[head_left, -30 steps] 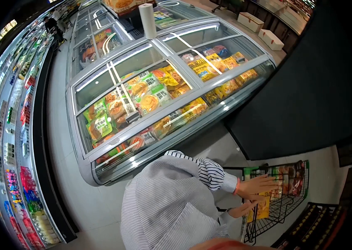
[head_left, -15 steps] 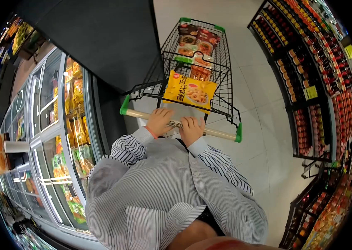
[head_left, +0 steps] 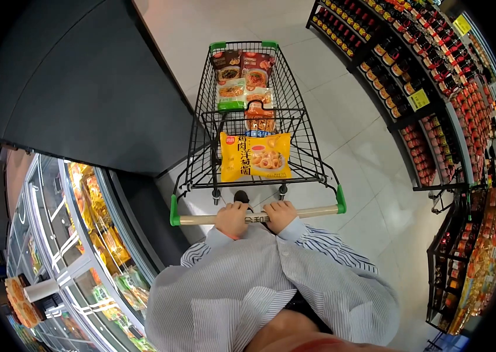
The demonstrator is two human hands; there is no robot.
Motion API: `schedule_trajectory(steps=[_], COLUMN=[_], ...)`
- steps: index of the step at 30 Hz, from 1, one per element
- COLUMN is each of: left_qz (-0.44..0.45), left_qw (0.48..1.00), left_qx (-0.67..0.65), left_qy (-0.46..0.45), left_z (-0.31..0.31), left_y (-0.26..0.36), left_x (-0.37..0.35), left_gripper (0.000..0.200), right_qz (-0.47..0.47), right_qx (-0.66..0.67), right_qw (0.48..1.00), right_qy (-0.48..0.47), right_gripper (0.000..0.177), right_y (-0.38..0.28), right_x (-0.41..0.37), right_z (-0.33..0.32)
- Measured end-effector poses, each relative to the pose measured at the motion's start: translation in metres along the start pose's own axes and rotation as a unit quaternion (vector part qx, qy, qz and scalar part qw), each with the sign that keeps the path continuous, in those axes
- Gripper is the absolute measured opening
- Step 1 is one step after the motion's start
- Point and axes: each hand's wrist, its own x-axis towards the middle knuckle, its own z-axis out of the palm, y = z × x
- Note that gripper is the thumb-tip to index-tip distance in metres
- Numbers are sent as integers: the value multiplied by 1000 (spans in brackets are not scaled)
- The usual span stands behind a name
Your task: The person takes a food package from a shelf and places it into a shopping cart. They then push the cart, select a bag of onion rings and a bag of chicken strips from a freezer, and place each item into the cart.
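Observation:
Both my hands are closed around the beige handle (head_left: 317, 212) of a black wire shopping cart (head_left: 310, 136) with green corner pieces. My left hand (head_left: 232, 219) grips it left of the middle, and my right hand (head_left: 280, 215) grips it just right of the middle. A yellow bag of ring-shaped snacks (head_left: 255, 156) lies in the near section of the cart. Farther forward in the basket are a dark food packet (head_left: 227, 66), a red-brown food packet (head_left: 257, 69), a green-and-white packet (head_left: 231, 94) and an orange packet (head_left: 259, 117).
A large dark panel (head_left: 83, 82) stands close to the cart's left side. Behind it are glass-door freezers (head_left: 66, 217) with yellow and green bags. On the right stand shelves of bottles and jars (head_left: 397, 76) with yellow price tags. Pale floor tiles (head_left: 342, 117) run between them.
The cart has straightened from a tilt to the right, and its handle now sits lower in view. The dark panel and the shelves have shifted in view. Both hands stay on the handle.

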Motion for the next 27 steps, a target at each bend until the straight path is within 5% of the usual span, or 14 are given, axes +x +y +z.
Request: schedule_trajectory(steps=[9, 13, 27], left_qz=[-34, -6, -58], left_qw=[997, 999, 997], left_qx=[-7, -25, 20], left_qy=[-68, -20, -46], left_z=[-10, -12, -49], left_y=[-40, -64, -81], left_x=[58, 88, 280], left_gripper=[25, 15, 30], right_qz=[8, 24, -31], right_qx=[-11, 6, 4], right_qw=[1000, 1000, 999], right_qy=[0, 8, 16], right_gripper=[18, 15, 9], right_y=[15, 19, 142], right_x=[65, 99, 261], right_z=[-6, 1, -32])
